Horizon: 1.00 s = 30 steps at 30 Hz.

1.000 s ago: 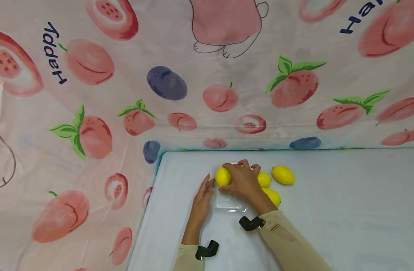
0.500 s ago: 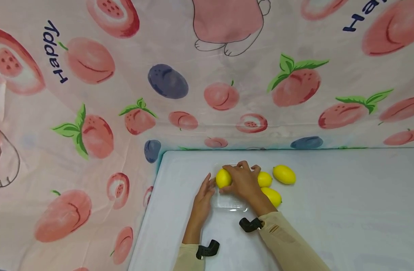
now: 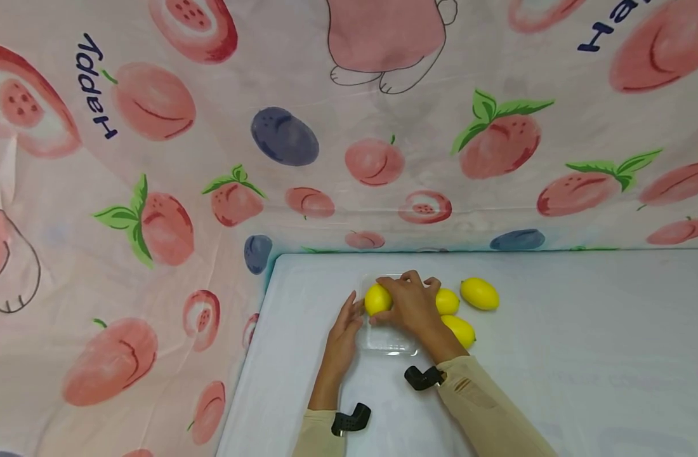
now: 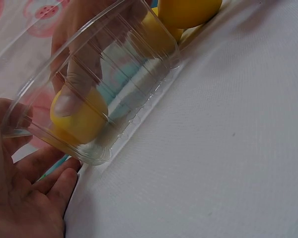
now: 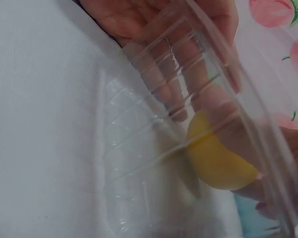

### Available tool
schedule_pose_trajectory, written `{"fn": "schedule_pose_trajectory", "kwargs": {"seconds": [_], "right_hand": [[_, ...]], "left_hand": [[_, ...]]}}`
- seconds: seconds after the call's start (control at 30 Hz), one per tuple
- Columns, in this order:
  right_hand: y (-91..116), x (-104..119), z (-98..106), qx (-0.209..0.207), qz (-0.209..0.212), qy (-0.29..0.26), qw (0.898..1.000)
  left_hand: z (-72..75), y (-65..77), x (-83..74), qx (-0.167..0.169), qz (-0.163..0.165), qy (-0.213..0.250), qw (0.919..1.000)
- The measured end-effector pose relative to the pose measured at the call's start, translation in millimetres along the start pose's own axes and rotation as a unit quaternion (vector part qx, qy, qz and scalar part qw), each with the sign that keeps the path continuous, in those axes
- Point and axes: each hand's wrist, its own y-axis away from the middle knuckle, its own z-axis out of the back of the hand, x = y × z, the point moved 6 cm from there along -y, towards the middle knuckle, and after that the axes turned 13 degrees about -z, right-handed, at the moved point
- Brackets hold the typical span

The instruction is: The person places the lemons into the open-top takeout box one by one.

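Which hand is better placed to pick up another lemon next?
Probably the right hand: it grips a lemon, but the other lemons lie beside it. The left hand is across the clear plastic tray from them.

Right hand (image 3: 413,304) gripping a lemon (image 3: 377,300) at a clear container (image 3: 388,343), left hand (image 3: 342,333) alongside, three other lemons (image 3: 479,294) nearby

Four lemons (image 3: 479,294) are counted in the head view: one is gripped, and three are seen to the right of it. From the right wrist, just one is seen. One clear box (image 3: 389,344) is shown. Two hands (image 3: 410,304) are seen, with two sleeves (image 3: 317,435) and two black devices (image 3: 351,419). On the cloth (image 3: 223,114), four dark blue prints (image 3: 285,136) and two words (image 3: 91,89) are counted, one of each cut off.
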Motion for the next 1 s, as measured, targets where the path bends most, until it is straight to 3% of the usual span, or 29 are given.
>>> {"fn": "schedule_pose_trajectory", "kwargs": {"seconds": [0.43,0.73,1.0], "right_hand": [[1.3,-3.7,6.5,-0.003,-0.003,0.005,1.0],[10.8,-14.8,38.1,-0.014,-0.012,-0.048,0.999],[23.9,-54.6,73.3,-0.037,-0.051,-0.103,0.993]], "left_hand": [[-1.2,-0.8,0.0,-0.004,-0.01,0.0,0.9999],[-0.4,0.1,2.2,-0.004,-0.007,-0.016,0.9998],[-1.5,-0.5,1.1,-0.005,0.002,-0.017,0.9998]]}}
